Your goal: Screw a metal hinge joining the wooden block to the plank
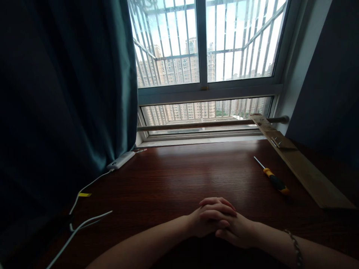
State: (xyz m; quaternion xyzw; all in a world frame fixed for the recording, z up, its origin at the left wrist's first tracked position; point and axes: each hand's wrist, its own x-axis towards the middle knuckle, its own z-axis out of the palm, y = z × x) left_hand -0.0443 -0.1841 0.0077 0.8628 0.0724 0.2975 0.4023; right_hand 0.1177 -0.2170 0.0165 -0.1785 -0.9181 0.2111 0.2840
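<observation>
My left hand [202, 220] and my right hand [241, 228] are clasped together above the near part of the dark wooden table [179, 173], fingers interlaced. Nothing shows between them besides each other's fingers. A braided bracelet [294, 244] circles my right wrist. To the right of my hands and farther off lies a screwdriver [276, 182] with a black and yellow handle, its shaft pointing away toward the window. Beyond it a long wooden board [311, 168] slants across the right side. On a smaller piece of wood on the board rest several screws [276, 142].
A white power strip [122, 160] with a white cable [89, 183] lies at the left by the dark curtain [112, 93]. The cable bears a yellow tag [85, 194]. A horizontal rail [196, 125] crosses the barred window, and the board's far end reaches it.
</observation>
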